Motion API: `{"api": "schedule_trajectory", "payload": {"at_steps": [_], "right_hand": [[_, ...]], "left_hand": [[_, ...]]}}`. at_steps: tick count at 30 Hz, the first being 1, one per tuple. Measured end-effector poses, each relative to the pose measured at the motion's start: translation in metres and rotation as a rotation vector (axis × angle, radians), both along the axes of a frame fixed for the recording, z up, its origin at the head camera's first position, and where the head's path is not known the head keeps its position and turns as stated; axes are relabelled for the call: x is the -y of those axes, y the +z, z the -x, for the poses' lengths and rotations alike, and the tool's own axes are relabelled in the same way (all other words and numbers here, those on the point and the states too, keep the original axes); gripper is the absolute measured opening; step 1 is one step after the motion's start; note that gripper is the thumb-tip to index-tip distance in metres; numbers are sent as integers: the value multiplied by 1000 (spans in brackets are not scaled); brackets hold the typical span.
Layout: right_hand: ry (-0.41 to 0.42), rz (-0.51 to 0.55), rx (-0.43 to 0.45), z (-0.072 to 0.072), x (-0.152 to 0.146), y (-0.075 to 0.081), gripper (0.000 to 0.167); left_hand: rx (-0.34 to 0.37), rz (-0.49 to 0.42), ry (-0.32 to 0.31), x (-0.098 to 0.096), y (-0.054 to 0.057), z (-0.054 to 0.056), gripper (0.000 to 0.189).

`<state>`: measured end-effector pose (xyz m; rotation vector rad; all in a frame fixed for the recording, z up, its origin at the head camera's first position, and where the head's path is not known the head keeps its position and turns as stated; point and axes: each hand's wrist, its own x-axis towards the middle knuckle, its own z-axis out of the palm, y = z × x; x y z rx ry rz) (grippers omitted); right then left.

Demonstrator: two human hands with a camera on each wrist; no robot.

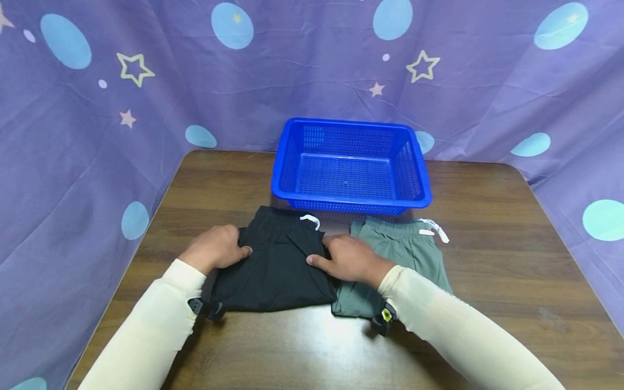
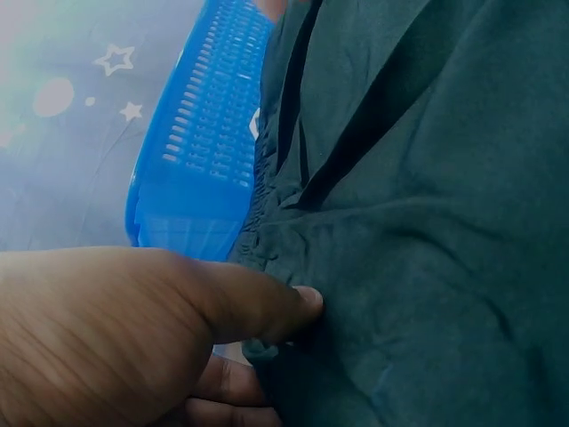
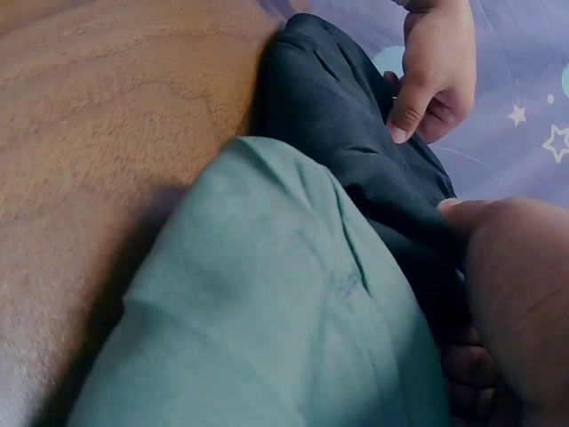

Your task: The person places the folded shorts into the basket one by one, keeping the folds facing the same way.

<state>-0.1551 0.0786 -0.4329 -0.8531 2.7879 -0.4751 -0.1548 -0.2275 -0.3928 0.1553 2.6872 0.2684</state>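
Observation:
Black shorts (image 1: 280, 271) with an elastic waistband and a white drawstring lie folded on the table. My left hand (image 1: 218, 249) grips their left edge, thumb on top and fingers beneath, as the left wrist view shows on the cloth (image 2: 427, 267). At the opposite edge my right hand (image 1: 352, 259) pinches the black fabric, its thumb above and its other fingers curled under the side. Green shorts (image 1: 409, 249) with a white drawstring lie folded to the right, partly covered by my right hand and forearm. In the right wrist view the green cloth (image 3: 258, 294) fills the foreground.
A blue plastic basket (image 1: 351, 203) stands behind both pairs of shorts, with nothing visible inside. Bare wood of the table (image 1: 512, 244) shows to the right. A purple patterned curtain (image 1: 317, 70) hangs behind and at the sides.

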Motion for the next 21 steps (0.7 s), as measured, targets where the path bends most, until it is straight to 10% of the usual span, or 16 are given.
{"api": "schedule_trajectory", "payload": {"at_steps": [21], "right_hand": [[18, 168, 47, -2, -1, -3, 47]], "left_hand": [[-53, 2, -59, -14, -3, 1, 44]]}}
